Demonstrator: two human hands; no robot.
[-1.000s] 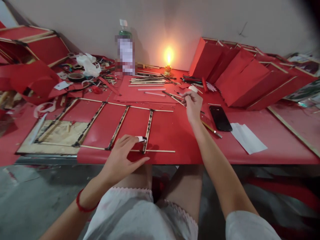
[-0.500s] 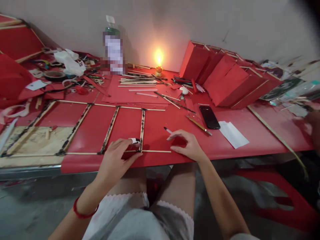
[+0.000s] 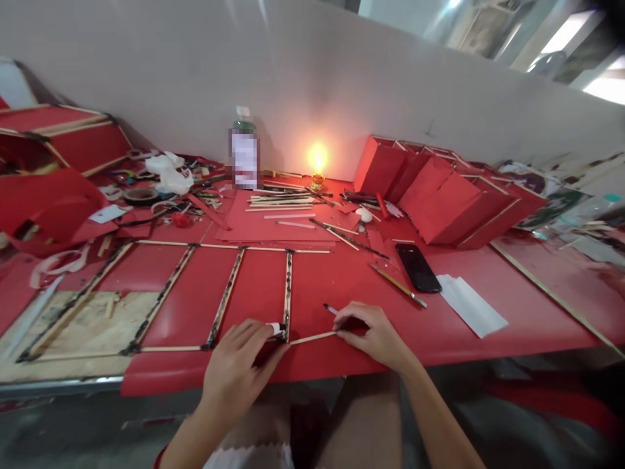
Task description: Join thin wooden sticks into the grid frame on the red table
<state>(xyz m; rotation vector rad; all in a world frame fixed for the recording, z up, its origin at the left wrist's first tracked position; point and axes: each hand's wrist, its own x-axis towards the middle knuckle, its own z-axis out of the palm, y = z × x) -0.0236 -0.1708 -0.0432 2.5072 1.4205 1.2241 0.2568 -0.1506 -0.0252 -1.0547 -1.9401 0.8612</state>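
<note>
A ladder-like wooden frame (image 3: 239, 296) of thin sticks lies in front of me, with black blobs at its joints. My left hand (image 3: 244, 365) pinches the near corner of its rightmost crossbar (image 3: 288, 286). A white wrap with a dark end (image 3: 277, 329) shows at that hand's index fingertip; I cannot tell whether it is worn or held. My right hand (image 3: 374, 335) pinches the free end of the near long wooden strip (image 3: 312, 338), which slants slightly upward to the right. A pale stick with a black tip (image 3: 330, 309) also pokes out from the right fingers.
Red sheet (image 3: 322, 286) covers much of the table. A lit flame lamp (image 3: 318, 179) stands by the wall, beside loose wooden sticks (image 3: 280, 200). Rightward are a craft knife (image 3: 398, 285), a phone (image 3: 418, 268), white paper (image 3: 471, 306) and red boxes (image 3: 439, 195). Clutter fills the left.
My right hand has closed on the strip's free end, which is now angled upward. My left hand stays at the corner. The head view has tilted up.
</note>
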